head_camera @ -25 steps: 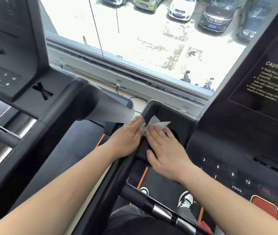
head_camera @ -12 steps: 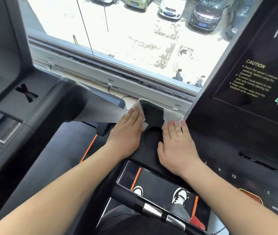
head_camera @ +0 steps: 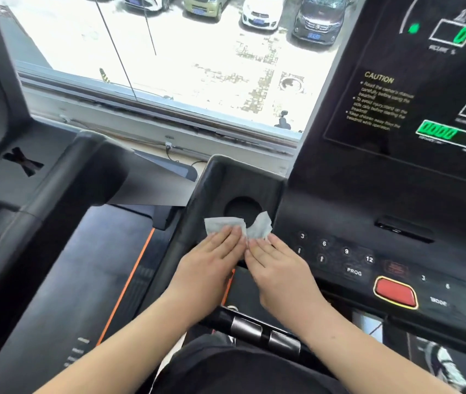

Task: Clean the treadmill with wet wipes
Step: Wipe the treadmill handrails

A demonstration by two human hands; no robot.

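The left hand [head_camera: 209, 260] and right hand [head_camera: 280, 268] are drawing back together, flat open fingers pressing the near edges of soft, limp wet wipes [head_camera: 222, 225] under their fingertips.

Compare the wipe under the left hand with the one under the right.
The left wipe lies flatter; the right wipe is crumpled, one corner lifted. The left wipe spreads toward the tray's left wall; the right wipe sits nearer the number keys. Both are white, under straight fingers of left hand and right hand.
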